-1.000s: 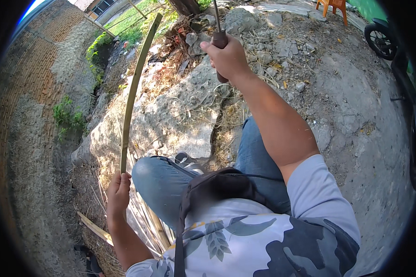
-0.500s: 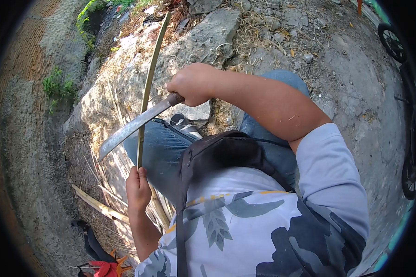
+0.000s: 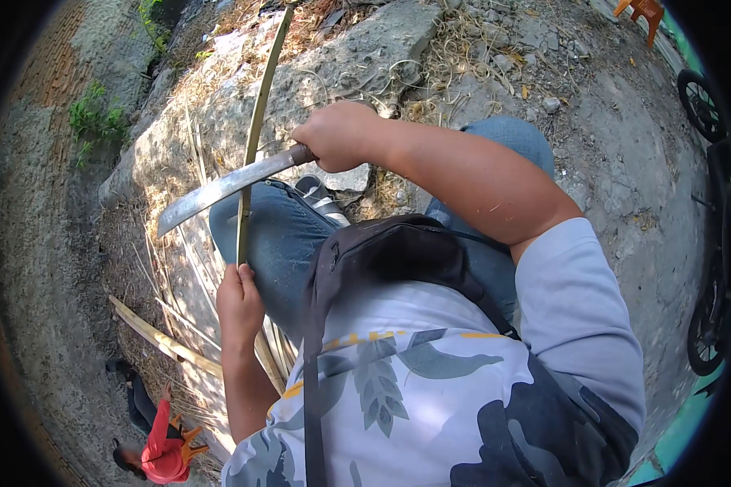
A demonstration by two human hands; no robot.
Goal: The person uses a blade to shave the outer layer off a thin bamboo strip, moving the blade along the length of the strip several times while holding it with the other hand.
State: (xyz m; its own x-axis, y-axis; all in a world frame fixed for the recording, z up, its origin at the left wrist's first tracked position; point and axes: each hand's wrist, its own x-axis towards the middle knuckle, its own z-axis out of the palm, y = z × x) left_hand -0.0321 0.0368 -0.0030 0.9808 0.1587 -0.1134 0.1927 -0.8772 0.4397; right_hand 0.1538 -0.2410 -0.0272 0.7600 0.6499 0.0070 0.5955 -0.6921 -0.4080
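Observation:
My right hand [image 3: 339,136] is closed around the dark handle of a machete [image 3: 207,196], whose long grey blade points left and slightly down. Lower down, my left hand [image 3: 240,302] grips the near end of a long, thin bamboo strip [image 3: 261,97] between thumb and fingers. From there the strip rises over my bent knee toward the rubble. The blade lies across the strip a little above my left hand; whether it bites into it, I cannot tell.
Pale split strips [image 3: 193,264] and a thicker bamboo piece [image 3: 162,339] lie at my left. A person in red [image 3: 166,454] is at the lower left. A concrete slab [image 3: 382,53] lies ahead, with wheels [image 3: 701,105] and an orange plastic chair [image 3: 645,12] at right.
The blade has tilted flatter across the bamboo strip. Both hands keep their grip. With the view shifted, more of the person in red and the orange chair shows.

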